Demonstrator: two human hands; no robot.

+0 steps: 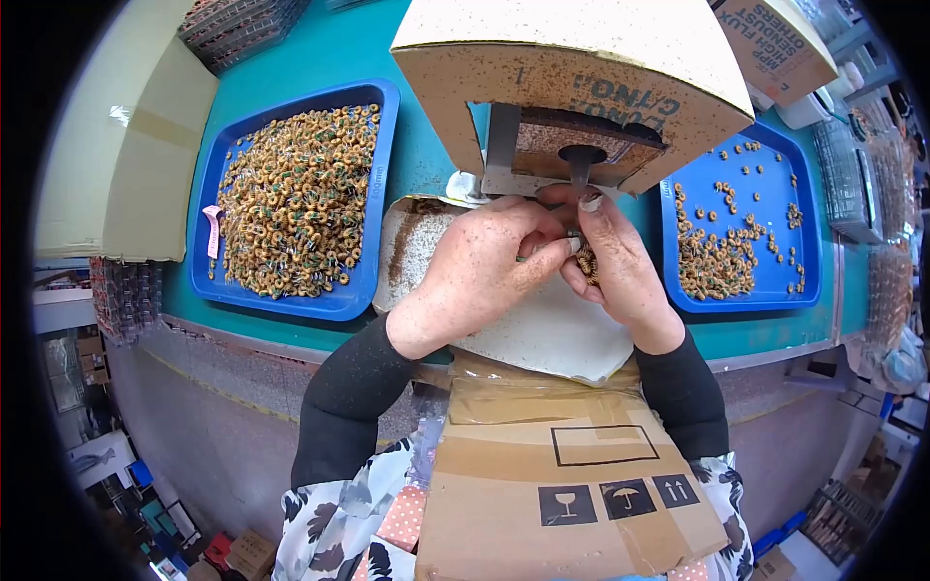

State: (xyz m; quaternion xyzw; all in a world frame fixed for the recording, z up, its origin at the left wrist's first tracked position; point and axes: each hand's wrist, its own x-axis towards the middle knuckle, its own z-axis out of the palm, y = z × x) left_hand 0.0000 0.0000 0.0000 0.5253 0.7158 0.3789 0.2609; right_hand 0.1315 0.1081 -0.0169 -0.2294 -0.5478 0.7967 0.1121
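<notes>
step: you're feeding a small wound ring (573,235) under the tool tip (581,174) of the cardboard-shrouded fixture (581,68)
left hand (484,266): fingers pinched on ring
right hand (620,266): cupping more rings, fingertips at the tip
next: likely needs steady alignment

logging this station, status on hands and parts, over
Both hands together under the cardboard-covered machine. Right hand cups small wound ring coils; left hand pinches beside it. Left blue tray heaped, right blue tray part filled.
</notes>
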